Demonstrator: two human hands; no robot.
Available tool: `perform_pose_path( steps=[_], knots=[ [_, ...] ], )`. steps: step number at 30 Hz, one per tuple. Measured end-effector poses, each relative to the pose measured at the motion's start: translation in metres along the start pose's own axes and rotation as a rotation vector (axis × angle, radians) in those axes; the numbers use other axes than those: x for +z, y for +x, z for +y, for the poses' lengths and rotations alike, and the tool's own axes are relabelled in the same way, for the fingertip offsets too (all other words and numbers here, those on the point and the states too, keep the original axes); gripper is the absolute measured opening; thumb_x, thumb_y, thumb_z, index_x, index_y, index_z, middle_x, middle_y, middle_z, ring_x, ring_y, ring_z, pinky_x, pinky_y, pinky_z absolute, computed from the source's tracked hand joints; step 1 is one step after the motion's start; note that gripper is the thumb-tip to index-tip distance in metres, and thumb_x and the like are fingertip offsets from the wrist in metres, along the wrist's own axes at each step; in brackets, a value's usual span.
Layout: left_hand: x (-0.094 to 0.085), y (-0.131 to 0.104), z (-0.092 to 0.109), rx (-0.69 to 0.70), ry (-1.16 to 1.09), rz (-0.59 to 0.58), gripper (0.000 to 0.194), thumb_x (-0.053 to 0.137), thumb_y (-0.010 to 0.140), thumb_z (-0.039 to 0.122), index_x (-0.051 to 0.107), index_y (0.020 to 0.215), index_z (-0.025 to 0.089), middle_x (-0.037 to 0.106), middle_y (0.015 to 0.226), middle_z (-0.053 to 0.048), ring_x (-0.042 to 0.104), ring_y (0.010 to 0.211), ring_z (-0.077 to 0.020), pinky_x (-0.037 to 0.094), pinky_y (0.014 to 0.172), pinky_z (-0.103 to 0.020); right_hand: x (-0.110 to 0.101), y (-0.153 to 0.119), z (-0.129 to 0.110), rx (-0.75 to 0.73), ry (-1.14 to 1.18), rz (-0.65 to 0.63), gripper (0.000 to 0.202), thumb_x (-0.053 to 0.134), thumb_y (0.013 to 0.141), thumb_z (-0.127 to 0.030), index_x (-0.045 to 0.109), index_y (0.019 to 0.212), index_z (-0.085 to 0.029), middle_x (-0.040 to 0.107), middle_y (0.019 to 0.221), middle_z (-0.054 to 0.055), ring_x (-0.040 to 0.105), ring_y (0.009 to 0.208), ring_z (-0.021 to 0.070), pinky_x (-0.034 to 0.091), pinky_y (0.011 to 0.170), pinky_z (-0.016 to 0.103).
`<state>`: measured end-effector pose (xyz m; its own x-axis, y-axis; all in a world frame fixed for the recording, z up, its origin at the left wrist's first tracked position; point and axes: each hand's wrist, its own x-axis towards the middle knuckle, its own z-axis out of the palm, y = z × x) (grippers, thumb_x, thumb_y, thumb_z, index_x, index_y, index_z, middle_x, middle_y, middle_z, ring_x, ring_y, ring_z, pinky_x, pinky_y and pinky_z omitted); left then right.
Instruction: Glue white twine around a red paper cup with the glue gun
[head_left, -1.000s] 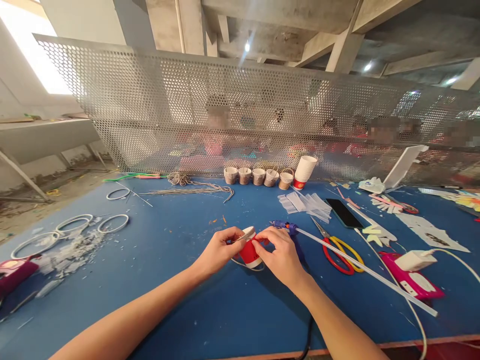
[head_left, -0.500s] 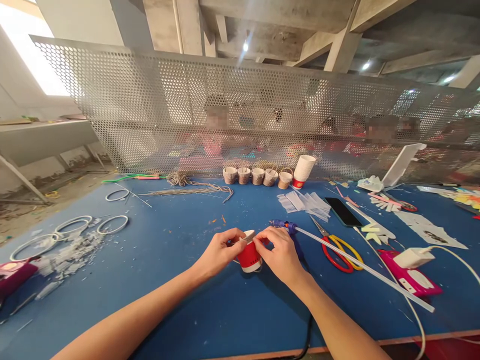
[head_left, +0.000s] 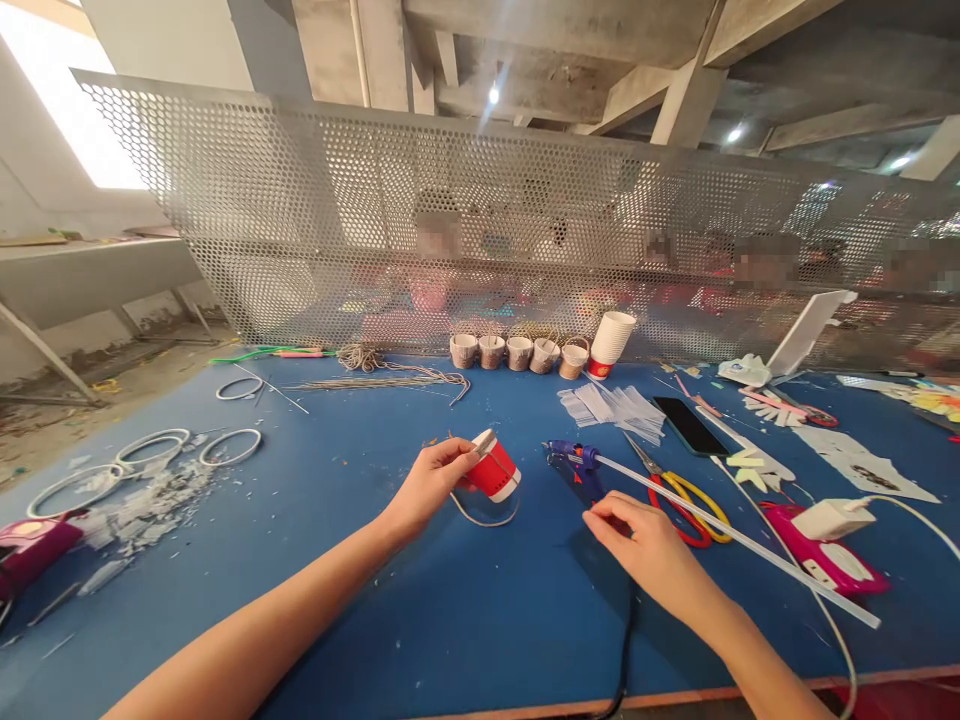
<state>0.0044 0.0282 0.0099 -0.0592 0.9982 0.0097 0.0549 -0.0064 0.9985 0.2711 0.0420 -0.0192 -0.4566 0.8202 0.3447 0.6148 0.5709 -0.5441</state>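
My left hand (head_left: 439,480) pinches a red paper cup (head_left: 493,472) at its rim, holding it tilted above the table. A greyish cord runs along the cup's rim, and a loose length of the cord (head_left: 484,523) loops down below the cup. To the right, apart from the cup, my right hand (head_left: 637,540) hovers with its fingers drawn together and nothing visible in them. Just beyond it lies a blue glue gun (head_left: 576,455) with a long translucent glue stick (head_left: 739,540) sticking out of its back.
Scissors (head_left: 686,505), a phone (head_left: 688,425) and clear strips (head_left: 611,410) lie right of centre. Several cord-wrapped cups (head_left: 519,353) and a cup stack (head_left: 613,340) line the mesh screen (head_left: 300,220). White rings (head_left: 231,448) and scraps are left; a pink power strip (head_left: 825,550) is right.
My right hand has let go of the cup and moved right, towards the glue gun. The cup, held in my left hand alone, has tipped over to the left and risen slightly.
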Motion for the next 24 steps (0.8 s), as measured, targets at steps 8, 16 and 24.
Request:
perform_pose_path(
  steps=[8,16,24],
  knots=[
    [0.007,-0.004,-0.001,0.060,0.095,-0.002,0.019,0.058,0.073,0.034,0.063,0.068,0.016,0.059,0.060,0.002,0.053,0.060,-0.0138,0.043,0.063,-0.026,-0.003,0.038,0.034,0.283,-0.084,0.005,0.025,0.059,0.078,-0.048,0.064,0.076,-0.023,0.063,0.063,0.000,0.059,0.055,0.0179,0.040,0.051,0.026],
    [0.006,-0.005,-0.001,0.100,0.162,0.031,0.019,0.059,0.071,0.034,0.059,0.063,0.017,0.054,0.058,0.002,0.049,0.059,-0.0131,0.040,0.060,-0.024,0.029,0.058,0.035,0.291,0.081,0.048,0.023,0.053,0.077,-0.037,0.065,0.075,-0.018,0.059,0.053,0.001,0.059,0.052,0.0207,0.043,0.049,0.028],
    [0.005,-0.002,-0.009,0.101,0.166,0.046,0.018,0.059,0.070,0.032,0.058,0.064,0.016,0.052,0.058,0.003,0.047,0.057,-0.0115,0.038,0.056,-0.023,0.021,0.030,-0.009,0.255,0.403,-0.064,0.039,0.047,0.085,-0.052,0.065,0.082,-0.017,0.062,0.061,0.001,0.062,0.059,0.0170,0.050,0.059,0.026]
  ],
)
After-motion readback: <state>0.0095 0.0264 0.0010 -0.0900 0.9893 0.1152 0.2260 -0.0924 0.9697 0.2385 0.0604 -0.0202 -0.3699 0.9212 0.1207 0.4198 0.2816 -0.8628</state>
